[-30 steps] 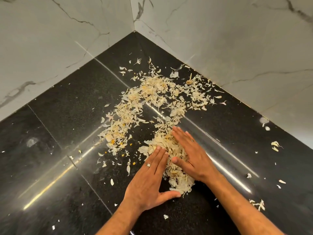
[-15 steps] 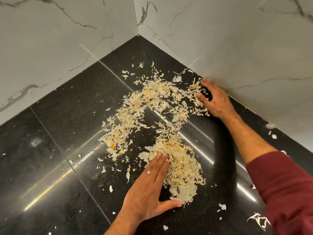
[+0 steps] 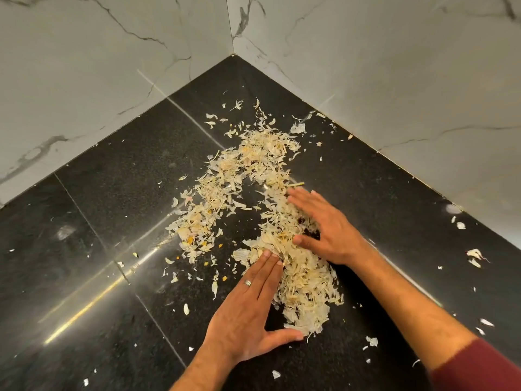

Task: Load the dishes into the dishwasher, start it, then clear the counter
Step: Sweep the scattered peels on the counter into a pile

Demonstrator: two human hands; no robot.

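Pale, papery peel scraps [image 3: 253, 176] lie scattered in a curved band over the black stone counter [image 3: 112, 221]. A thicker heap of scraps [image 3: 304, 286] sits between my hands. My left hand [image 3: 251, 311], with a ring on one finger, lies flat against the heap's left side, thumb spread under its near end. On the heap's right side my right hand [image 3: 327, 227] is flat too, fingers together and pointing left into the scraps. Neither hand holds anything.
White marble walls [image 3: 394, 80] meet in a corner behind the counter. Loose bits of peel [image 3: 475, 256] lie along the right wall and near the front. A tile seam [image 3: 93, 232] runs across the counter on the left.
My right hand has come back from the far right wall toward me, sweeping scraps along into the heap. The left hand has stayed against the heap.
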